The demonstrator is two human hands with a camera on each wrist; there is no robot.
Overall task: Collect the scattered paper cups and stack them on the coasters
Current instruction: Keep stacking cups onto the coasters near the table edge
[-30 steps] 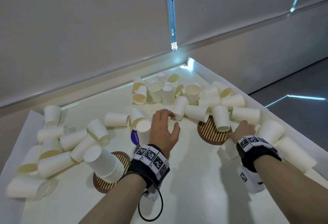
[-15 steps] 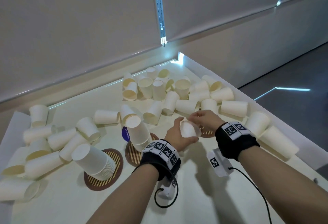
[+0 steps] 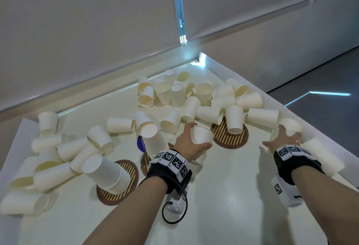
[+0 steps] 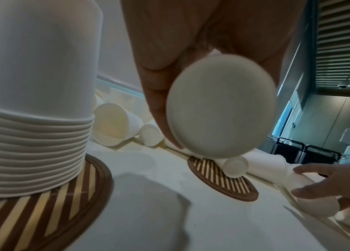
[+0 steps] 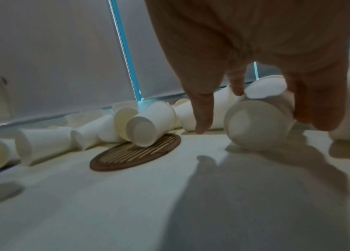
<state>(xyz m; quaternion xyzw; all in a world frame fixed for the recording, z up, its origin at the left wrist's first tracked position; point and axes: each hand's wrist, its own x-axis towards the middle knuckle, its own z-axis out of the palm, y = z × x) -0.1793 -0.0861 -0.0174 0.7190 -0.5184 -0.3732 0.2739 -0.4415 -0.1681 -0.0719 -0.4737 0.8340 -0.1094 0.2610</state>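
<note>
Table (image 3: 223, 196), big, flat and white, has low raised edges at the far side and the right side. Its near middle, between the two arms, is bare. Loose white paper cups (image 3: 206, 97) lie heaped along the far and left parts. A tall stack of upside-down white paper cups (image 3: 108, 173) stands on a round brown striped coaster (image 3: 128, 186). A second stack (image 3: 155, 142) stands on the coaster beside it. A third striped coaster (image 3: 229, 138) has one cup lying across it. The left hand (image 3: 186, 143) holds a small white paper cup (image 3: 201, 135) above the table. The right hand (image 3: 281, 140), fingers spread wide, touches a cup on its side (image 5: 255, 122) near the right edge.
</note>
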